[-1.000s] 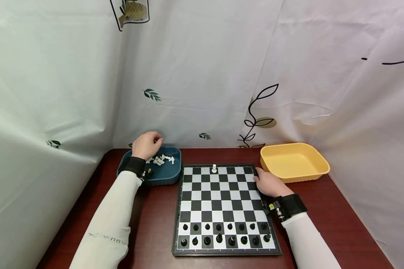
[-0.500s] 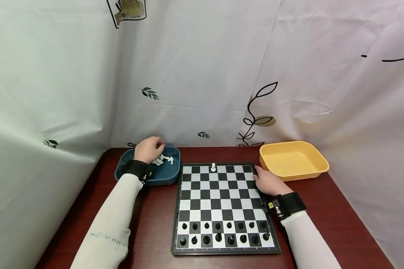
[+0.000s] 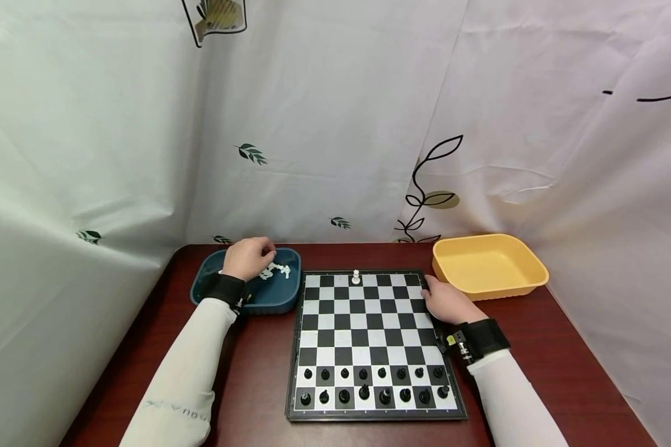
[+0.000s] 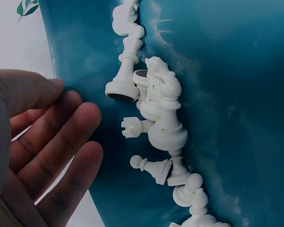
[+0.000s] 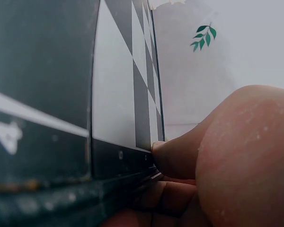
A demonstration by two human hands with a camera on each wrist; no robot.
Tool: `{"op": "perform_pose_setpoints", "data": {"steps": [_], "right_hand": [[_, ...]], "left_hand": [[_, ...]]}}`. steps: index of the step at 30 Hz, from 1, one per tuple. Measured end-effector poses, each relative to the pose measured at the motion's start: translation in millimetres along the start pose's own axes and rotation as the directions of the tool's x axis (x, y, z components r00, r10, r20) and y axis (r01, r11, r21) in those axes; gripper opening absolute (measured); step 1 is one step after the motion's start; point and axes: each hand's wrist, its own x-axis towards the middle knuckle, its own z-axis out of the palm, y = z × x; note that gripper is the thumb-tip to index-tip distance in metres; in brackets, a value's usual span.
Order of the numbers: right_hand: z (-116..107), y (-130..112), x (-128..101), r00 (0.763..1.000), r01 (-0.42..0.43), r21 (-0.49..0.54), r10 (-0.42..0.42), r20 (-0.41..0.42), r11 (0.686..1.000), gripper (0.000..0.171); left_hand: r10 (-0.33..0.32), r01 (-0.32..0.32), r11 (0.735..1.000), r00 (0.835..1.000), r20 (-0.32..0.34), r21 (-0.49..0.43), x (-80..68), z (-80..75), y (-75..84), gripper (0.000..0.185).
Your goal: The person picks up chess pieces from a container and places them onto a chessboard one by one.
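My left hand (image 3: 248, 257) hovers over the blue tray (image 3: 274, 301), its fingers loosely bent and nothing held. White chess pieces (image 4: 168, 118) lie heaped inside, just beyond the fingertips in the left wrist view; a rook and a pawn show among them. My right hand (image 3: 447, 303) grips the right edge of the chessboard (image 3: 358, 323), thumb on top and fingers underneath. One white piece (image 3: 356, 277) stands in the board's far row. Black chess pieces (image 3: 364, 392) fill the two rows nearest me.
Beyond my right hand, a yellow tray (image 3: 489, 267) with nothing in it stands at the back right. The dark red table (image 3: 257, 372) runs back to a white curtain (image 3: 324, 124) printed with leaves, which also hangs along both sides.
My left hand has come lower and nearer to the heap of white pieces, and the blue tray has slid slightly toward me. The right hand keeps its grip on the board.
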Motion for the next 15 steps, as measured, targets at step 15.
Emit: {"op": "perform_pose_setpoints", "data": {"steps": [15], "right_hand": [[6, 8, 4, 1.000, 0.006, 0.020, -0.006, -0.028, 1.000, 0.060]], "left_hand": [[0.106, -0.118, 0.990, 0.983, 0.149, 0.073, -8.7, 2.2, 5.9, 0.012]]}}
